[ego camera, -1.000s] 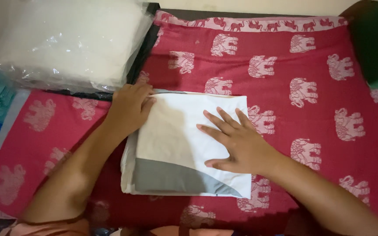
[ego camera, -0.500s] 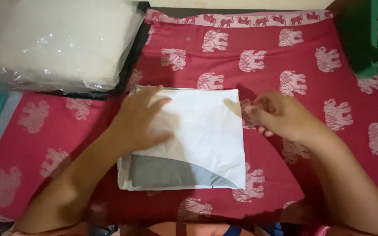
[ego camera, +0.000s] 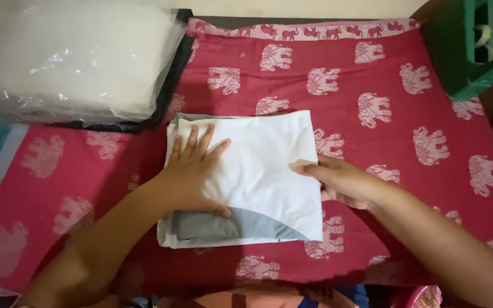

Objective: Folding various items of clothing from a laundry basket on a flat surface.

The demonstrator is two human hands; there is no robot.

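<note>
- While the person leans over the bed, the head view shows a folded white cloth with a grey curved panel (ego camera: pixel 258 177) lying flat on a red bedspread printed with pale elephants (ego camera: pixel 406 114), its longer side running away from the person.
- The left hand (ego camera: pixel 192 174) lies palm-down on the cloth's left half, fingers spread and flat, pressing rather than gripping; the cloth stretches out to the right of those fingertips.
- The right hand (ego camera: pixel 338 182) sits at the cloth's right edge, about midway along it, fingers curled and pinched on a small lifted flap of that edge; the rest of the cloth lies to the left of them.
- Both hands touch the cloth; only the right one has hold of an edge, and the cloth lies between the two.
- A clear plastic bag holding pale fabric (ego camera: pixel 75 63) rests well apart at the upper left.
- A green plastic crate (ego camera: pixel 463 51) stands at the upper right corner, off the spread.
</note>
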